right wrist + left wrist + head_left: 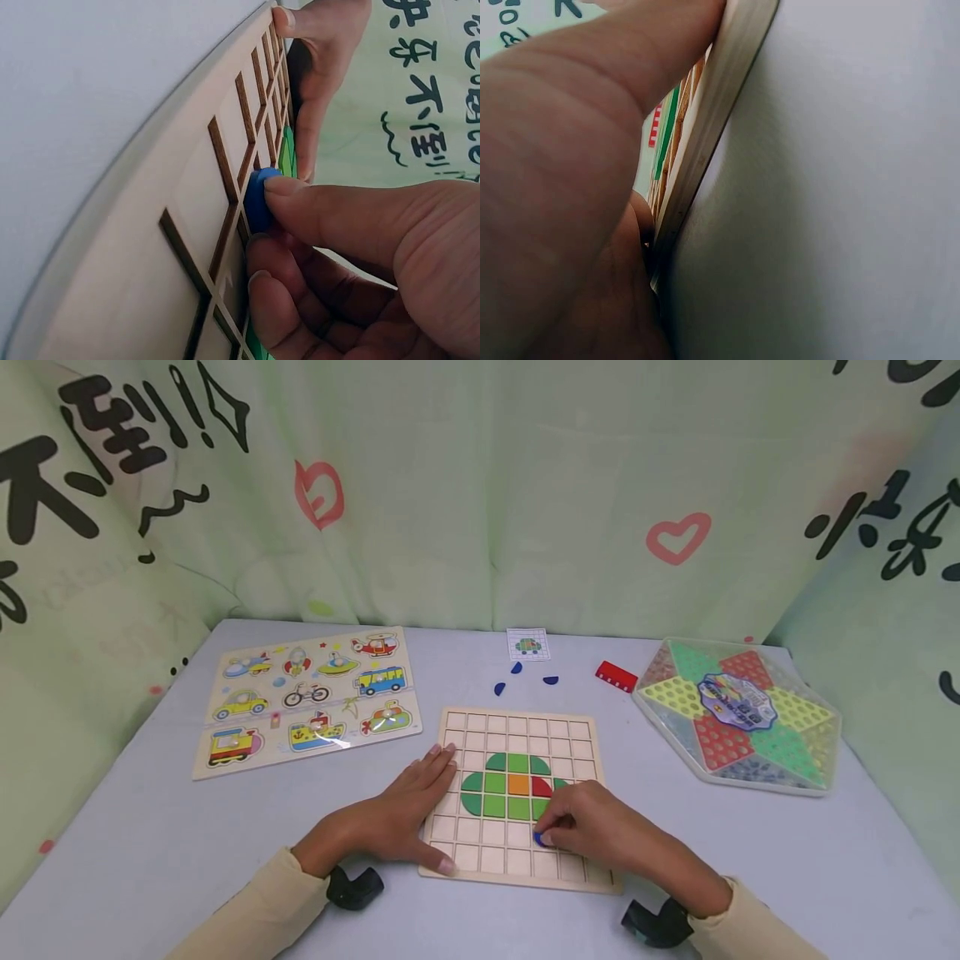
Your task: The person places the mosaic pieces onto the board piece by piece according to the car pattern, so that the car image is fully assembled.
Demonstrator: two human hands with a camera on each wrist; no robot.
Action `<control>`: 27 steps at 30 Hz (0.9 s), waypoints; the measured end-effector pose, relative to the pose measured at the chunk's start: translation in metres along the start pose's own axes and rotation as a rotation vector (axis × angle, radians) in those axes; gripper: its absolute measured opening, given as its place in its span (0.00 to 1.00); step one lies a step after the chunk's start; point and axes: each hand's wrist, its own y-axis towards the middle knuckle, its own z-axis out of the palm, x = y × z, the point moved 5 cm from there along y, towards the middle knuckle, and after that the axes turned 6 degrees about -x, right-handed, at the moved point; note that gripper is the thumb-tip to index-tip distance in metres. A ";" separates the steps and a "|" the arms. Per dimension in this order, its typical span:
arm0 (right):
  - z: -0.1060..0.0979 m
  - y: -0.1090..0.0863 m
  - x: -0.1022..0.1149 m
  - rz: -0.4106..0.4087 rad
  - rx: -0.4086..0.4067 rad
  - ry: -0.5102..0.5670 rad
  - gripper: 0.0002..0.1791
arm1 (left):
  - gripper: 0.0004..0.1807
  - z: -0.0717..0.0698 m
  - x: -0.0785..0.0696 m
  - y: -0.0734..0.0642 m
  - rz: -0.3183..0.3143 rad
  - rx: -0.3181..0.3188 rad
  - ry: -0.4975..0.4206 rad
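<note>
A wooden grid board lies on the table with green, orange and red tiles set in its middle cells. Between thumb and fingers my right hand pinches a blue rounded tile, held at a cell just below the green tiles. In the right wrist view the tile touches or nearly touches the grid; I cannot tell which. My left hand rests along the board's left edge with fingers spread, its thumb on the rim in the left wrist view. Part of the pattern is hidden behind my right hand.
Beyond the board lie several blue half-round tiles and a small pattern card. A red piece with white dots sits beside a hexagonal game box at right. On the left is a vehicle puzzle board. Curtains enclose the table.
</note>
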 end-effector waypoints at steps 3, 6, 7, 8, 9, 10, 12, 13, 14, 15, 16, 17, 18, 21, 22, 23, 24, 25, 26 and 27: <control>0.000 -0.001 0.000 -0.019 0.013 0.010 0.06 | 0.68 0.000 0.000 0.000 0.011 -0.002 -0.007; 0.000 -0.001 -0.001 -0.026 0.021 0.016 0.06 | 0.68 0.000 0.000 0.000 0.012 -0.001 -0.004; 0.000 -0.001 -0.001 -0.026 0.023 0.018 0.06 | 0.68 0.000 0.000 0.000 0.013 -0.002 -0.004; 0.000 -0.001 -0.001 -0.019 0.025 0.016 0.06 | 0.68 0.000 0.000 0.000 0.012 -0.001 -0.004; -0.001 -0.001 -0.001 -0.013 0.029 0.017 0.07 | 0.68 0.000 0.000 0.000 0.012 -0.002 -0.003; -0.001 -0.002 -0.001 -0.011 0.032 0.020 0.07 | 0.68 0.000 0.000 0.000 0.014 -0.002 0.000; -0.002 -0.002 -0.001 -0.008 0.035 0.032 0.07 | 0.69 0.000 0.000 0.000 0.014 -0.005 0.004; -0.003 -0.002 -0.001 -0.011 0.034 0.041 0.07 | 0.69 0.000 0.000 0.001 0.012 -0.005 0.008; -0.004 -0.002 -0.001 -0.015 0.031 0.051 0.07 | 0.69 0.001 0.000 0.001 0.011 -0.006 0.011; -0.006 -0.002 -0.001 -0.020 0.027 0.061 0.08 | 0.69 0.001 0.001 0.001 0.009 -0.006 0.015; -0.007 -0.001 -0.002 -0.024 0.020 0.066 0.08 | 0.69 0.001 0.001 0.001 0.009 -0.007 0.015; -0.009 -0.001 -0.003 -0.029 0.009 0.071 0.08 | 0.69 0.001 0.001 0.001 0.007 -0.007 0.016; -0.011 0.000 -0.003 -0.034 -0.003 0.072 0.08 | 0.69 0.001 0.001 0.001 0.007 -0.006 0.015; -0.016 0.003 -0.007 -0.043 -0.040 0.072 0.08 | 0.69 0.001 0.001 0.001 0.012 -0.005 0.004; -0.018 0.004 -0.008 -0.044 -0.052 0.074 0.08 | 0.69 0.001 0.001 0.001 0.016 -0.004 0.001; -0.020 0.005 -0.008 -0.048 -0.064 0.081 0.08 | 0.69 0.001 0.001 0.001 0.016 -0.003 0.003; -0.022 0.006 -0.009 -0.049 -0.075 0.089 0.08 | 0.69 0.001 0.001 0.001 0.016 -0.003 0.003; -0.023 0.007 -0.010 -0.049 -0.086 0.100 0.08 | 0.69 0.001 0.001 0.001 0.015 -0.002 0.003; -0.025 0.009 -0.012 -0.047 -0.100 0.105 0.08 | 0.69 0.001 0.001 0.001 0.014 -0.003 0.006; -0.028 0.010 -0.013 -0.042 -0.114 0.115 0.07 | 0.69 0.001 0.001 0.001 0.013 -0.003 0.011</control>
